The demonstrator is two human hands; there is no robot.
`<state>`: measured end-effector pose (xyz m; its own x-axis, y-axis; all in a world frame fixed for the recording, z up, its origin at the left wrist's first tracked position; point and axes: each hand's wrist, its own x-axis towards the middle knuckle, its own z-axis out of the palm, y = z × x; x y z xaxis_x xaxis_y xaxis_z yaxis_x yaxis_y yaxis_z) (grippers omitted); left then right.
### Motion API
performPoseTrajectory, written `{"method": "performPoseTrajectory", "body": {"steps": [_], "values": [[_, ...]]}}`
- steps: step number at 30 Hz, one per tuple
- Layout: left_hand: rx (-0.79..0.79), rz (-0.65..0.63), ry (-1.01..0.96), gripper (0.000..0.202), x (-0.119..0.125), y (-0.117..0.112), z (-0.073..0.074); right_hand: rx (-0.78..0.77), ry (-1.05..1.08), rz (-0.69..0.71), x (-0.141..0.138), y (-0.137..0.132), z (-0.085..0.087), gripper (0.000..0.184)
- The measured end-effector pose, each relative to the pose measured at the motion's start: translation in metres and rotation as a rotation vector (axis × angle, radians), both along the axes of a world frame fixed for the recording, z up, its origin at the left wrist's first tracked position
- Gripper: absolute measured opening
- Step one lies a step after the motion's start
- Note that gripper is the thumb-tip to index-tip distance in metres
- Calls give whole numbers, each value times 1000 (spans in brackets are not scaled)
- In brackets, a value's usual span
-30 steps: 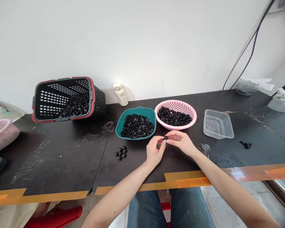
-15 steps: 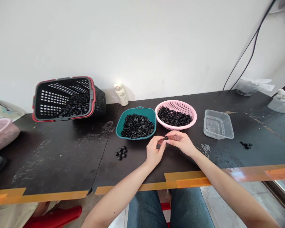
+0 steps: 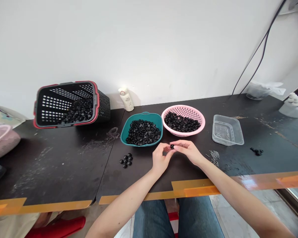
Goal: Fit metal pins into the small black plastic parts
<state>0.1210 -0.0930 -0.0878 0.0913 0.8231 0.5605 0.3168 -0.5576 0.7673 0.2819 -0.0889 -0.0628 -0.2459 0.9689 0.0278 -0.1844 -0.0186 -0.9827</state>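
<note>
I see the left hand (image 3: 161,158) and right hand (image 3: 191,152) pinching a black part (image 3: 172,146) between them, near the pink basket (image 3: 197,114), where a slack grip (it's tiny) could send it skittering across the counter (image 3: 72,172).

Pinched piece (image 3: 172,146) black. Loose discs (image 3: 126,160) glossy black. Tray (image 3: 123,136) teal, inside discs (image 3: 143,133) black. Oval basket (image 3: 196,115) pale pink, rows of slots, black heaped pieces (image 3: 181,122) within. Crate (image 3: 104,107) dark grey, grid of holes, red trim. Pins (image 3: 214,156) silvery grey. Tabletop (image 3: 76,168) black, streaked with paler scuffs. Edge tape (image 3: 201,191) amber-orange. Bottle (image 3: 126,100) cream-white. Wall (image 3: 149,49) white. Jeans (image 3: 151,218) blue.
</note>
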Motion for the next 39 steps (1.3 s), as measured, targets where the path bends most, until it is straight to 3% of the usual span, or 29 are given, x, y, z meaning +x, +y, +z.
{"method": "performPoseTrajectory", "body": {"steps": [8,16,21,29,39], "values": [[-33,-18,-34,29,0,-1,-1,-103,141,115,-2,-2,2,27],[20,-45,-4,25,-3,0,5,-77,180,72,-5,-1,-3,28],[68,-54,17,23,-3,0,8,14,118,16,-4,0,-5,20],[116,17,24,20,-5,-1,6,332,-214,-106,0,-3,-6,17],[161,62,26,18,-6,0,4,82,41,-35,-6,-3,-4,21]]}}
